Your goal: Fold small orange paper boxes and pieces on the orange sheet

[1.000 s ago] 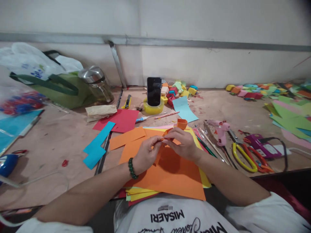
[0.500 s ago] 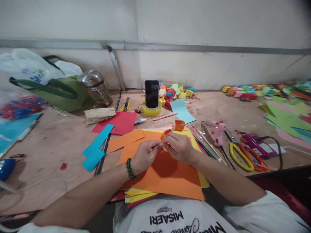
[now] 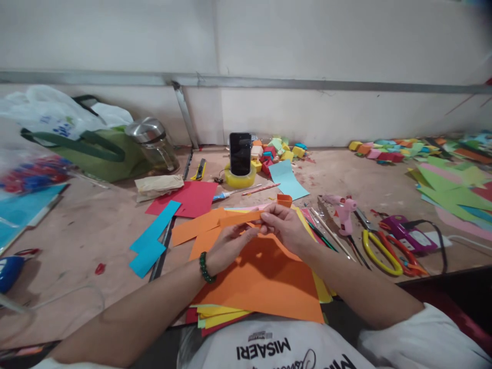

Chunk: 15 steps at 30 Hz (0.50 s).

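My right hand (image 3: 286, 229) pinches one end of a folded orange paper strip (image 3: 239, 219), whose free length reaches out to the left. My left hand (image 3: 232, 247), with a green bead bracelet at its wrist, has its fingers closed at the near side of the same strip, the fingertips meeting those of the right. Beneath both hands lies a large orange paper sheet (image 3: 265, 287) on a stack of coloured sheets. Just beyond the right hand stands a small folded orange paper piece (image 3: 284, 200). Flat orange strips (image 3: 196, 227) lie left of the hands.
At right are a pink glue gun (image 3: 345, 211), scissors (image 3: 378, 251) and a purple power socket (image 3: 407, 231). A phone (image 3: 240, 154) stands on a tape roll (image 3: 240, 178) near folded paper pieces (image 3: 277, 149). Blue strips (image 3: 154, 238), a cutter (image 3: 199, 169) and a jar (image 3: 154, 146) are leftward.
The orange strip, earlier mostly hidden behind my right fingers, now extends leftward from them. My left fingers have shifted slightly under it. The view has tilted a little upward.
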Motion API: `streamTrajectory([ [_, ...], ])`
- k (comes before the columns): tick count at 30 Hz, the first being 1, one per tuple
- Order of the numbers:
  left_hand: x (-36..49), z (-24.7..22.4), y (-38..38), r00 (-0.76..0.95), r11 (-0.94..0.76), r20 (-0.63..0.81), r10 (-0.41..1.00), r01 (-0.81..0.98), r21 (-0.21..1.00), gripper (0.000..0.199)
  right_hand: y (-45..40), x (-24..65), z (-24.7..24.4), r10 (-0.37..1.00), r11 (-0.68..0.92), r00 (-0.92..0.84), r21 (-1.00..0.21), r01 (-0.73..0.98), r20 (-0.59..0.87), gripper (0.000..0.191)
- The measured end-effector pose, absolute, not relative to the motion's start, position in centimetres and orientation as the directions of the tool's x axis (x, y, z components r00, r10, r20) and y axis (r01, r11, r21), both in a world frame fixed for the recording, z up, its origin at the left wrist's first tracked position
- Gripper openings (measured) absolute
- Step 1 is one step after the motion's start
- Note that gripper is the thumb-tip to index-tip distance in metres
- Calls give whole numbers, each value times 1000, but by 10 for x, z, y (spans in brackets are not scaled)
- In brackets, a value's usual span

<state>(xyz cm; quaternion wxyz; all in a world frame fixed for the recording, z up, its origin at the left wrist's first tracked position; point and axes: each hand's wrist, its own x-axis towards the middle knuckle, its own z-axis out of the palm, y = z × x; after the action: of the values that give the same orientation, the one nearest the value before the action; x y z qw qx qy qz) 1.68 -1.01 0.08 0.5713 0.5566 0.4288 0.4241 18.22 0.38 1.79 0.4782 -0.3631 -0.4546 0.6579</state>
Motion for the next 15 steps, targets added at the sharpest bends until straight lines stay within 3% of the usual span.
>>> streamTrajectory([
  [4, 20, 7, -9, 237, -77, 64, 969, 46, 996, 44, -1, 175, 11, 946, -80, -324, -979, -190, -15, 35],
  [10, 18, 4, -6, 255, -164, 135, 958, 98, 981, 35, -1, 185, 8, 953, 188, -275, -958, 218, 125, 26],
  [15, 20, -2, -12, 352, -211, 144, 925, 159, 964, 26, 0, 191, 11, 912, 326, -319, -928, 180, 259, 23],
])
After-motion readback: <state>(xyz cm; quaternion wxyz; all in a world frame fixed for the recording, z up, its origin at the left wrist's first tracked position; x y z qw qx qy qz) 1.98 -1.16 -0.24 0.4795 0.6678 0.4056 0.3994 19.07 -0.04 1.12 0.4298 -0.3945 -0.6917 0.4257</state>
